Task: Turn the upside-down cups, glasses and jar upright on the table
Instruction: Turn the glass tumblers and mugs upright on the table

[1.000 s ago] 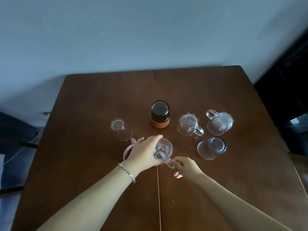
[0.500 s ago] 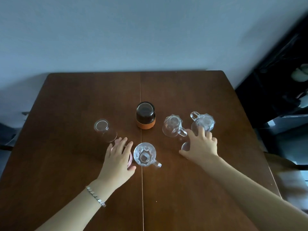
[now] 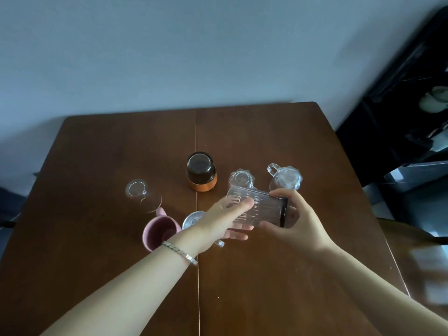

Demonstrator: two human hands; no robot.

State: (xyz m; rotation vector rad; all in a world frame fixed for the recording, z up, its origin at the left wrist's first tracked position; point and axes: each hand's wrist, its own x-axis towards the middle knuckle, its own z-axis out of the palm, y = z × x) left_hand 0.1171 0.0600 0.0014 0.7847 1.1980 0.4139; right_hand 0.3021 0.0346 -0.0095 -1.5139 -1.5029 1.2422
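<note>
Both hands hold a ribbed glass (image 3: 260, 209) on its side above the table, its dark base toward the right. My left hand (image 3: 224, 219) grips its open end, my right hand (image 3: 295, 224) its base end. A dark jar (image 3: 200, 171) with an orange lid stands upside down behind them. Two clear handled mugs (image 3: 241, 179) (image 3: 286, 179) sit inverted at the back right. A plain glass (image 3: 143, 195) stands inverted at the left. The pink mug (image 3: 158, 230) and a clear handled mug (image 3: 192, 219) stand mouth up, the latter partly hidden by my left wrist.
The brown wooden table (image 3: 266, 287) has a seam down its middle. A dark shelf unit (image 3: 407, 122) stands to the right beyond the table's edge. A pale wall lies behind the table.
My right hand lifted the ribbed glass from the right side of the table. My left hand left the pink mug and took hold of the glass's other end. The glass now lies sideways in the air.
</note>
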